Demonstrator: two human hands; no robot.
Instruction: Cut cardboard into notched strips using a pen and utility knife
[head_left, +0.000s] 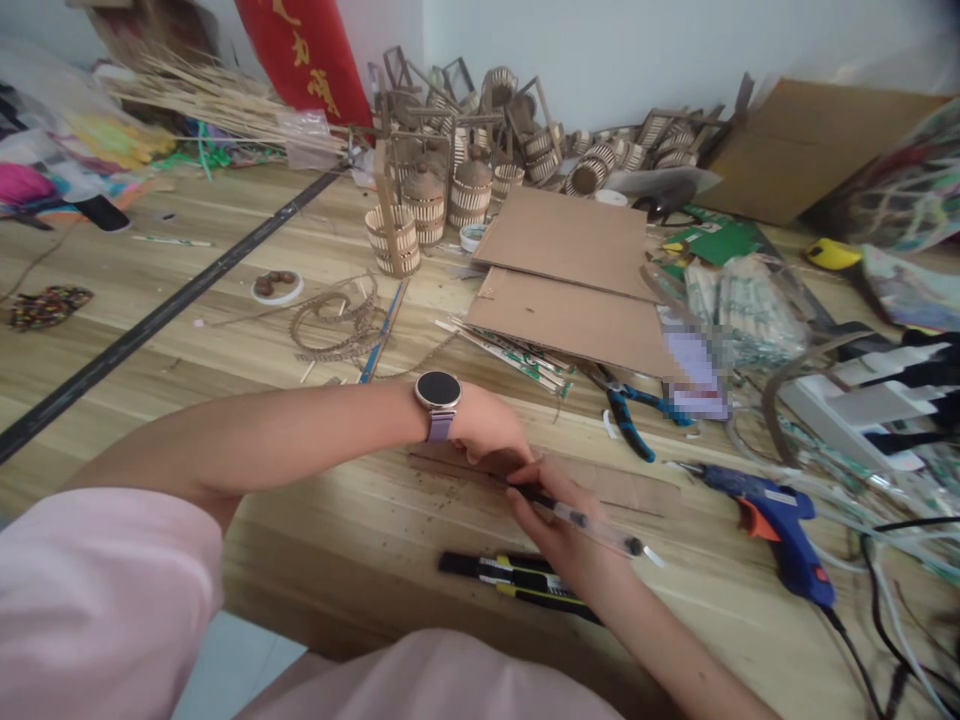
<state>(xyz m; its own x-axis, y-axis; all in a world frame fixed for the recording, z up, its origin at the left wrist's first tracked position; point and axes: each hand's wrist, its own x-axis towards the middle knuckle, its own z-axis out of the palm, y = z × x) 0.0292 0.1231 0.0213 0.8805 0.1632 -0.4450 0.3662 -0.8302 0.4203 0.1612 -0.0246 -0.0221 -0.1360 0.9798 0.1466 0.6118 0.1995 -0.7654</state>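
My right hand [574, 530] grips a clear-barrelled pen [570, 512], its tip end near my left hand. My left hand [495, 425] is bent down over a long, narrow cardboard strip [630, 485] on the table. Its fingers are curled at a brown rounded piece [504, 461] lying on the strip; the fingertips are mostly hidden. A watch with a purple strap [440, 425] is on the left wrist. Just below my hands lies a black and yellow utility knife [517, 577].
A blue glue gun [772, 515] with cords lies at right, near blue-handled pliers [630, 425] and a white power strip [847, 410]. Cardboard sheets [570, 310] lie ahead. Several small slatted baskets [394, 240] stand behind. A black strip [187, 300] crosses the wooden table [135, 375] at left.
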